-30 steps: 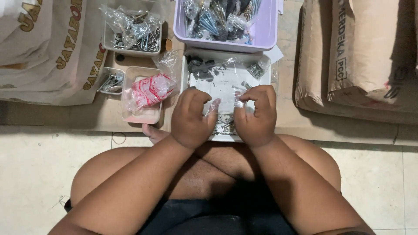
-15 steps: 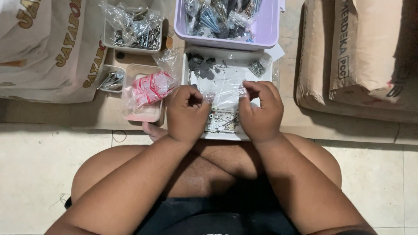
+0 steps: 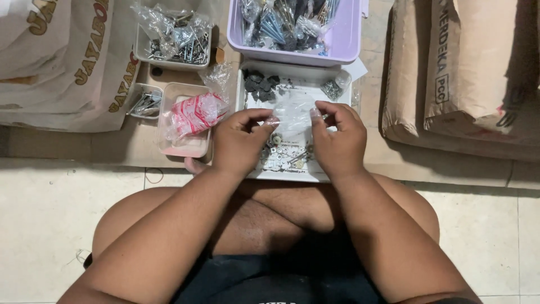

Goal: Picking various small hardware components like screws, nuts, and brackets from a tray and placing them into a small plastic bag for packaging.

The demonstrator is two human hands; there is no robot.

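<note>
Head view: a person sits on a pale tiled floor [image 3: 50,225] and works over a flat sheet of brown cardboard [image 3: 112,149] that carries the containers.
Left hand [image 3: 239,141]: thumb and forefinger pinched shut on the left edge of a small clear plastic bag [image 3: 292,115], holding it taut.
Right hand [image 3: 337,141]: fingertips closed on the bag's right edge, so that the film is stretched flat between the two hands.
Bag position: held just above the middle of a shallow white rectangular tray [image 3: 292,174], so anything that slips out would drop back into the tray.
Bag contents: cannot tell, the film is too clear and creased.
Tray contents: silver nuts and washers [image 3: 281,157] lie loose near its near edge, right under the hands; dark round rubber pieces [image 3: 260,85] sit in its far left corner, a cluster of small screws [image 3: 332,89] in its far right corner, each kind kept apart.
Left of the tray: a pale pink tub [image 3: 185,147] holding a clear bag with red print [image 3: 194,112], within reach of the left hand.
Far edge of the cardboard: a lilac plastic bin [image 3: 349,45] of bagged blue-and-silver fasteners and a white tub [image 3: 169,63] of bagged screws.
Sides: printed paper sacks [image 3: 461,73] stacked on the floor, well apart from the hands.
</note>
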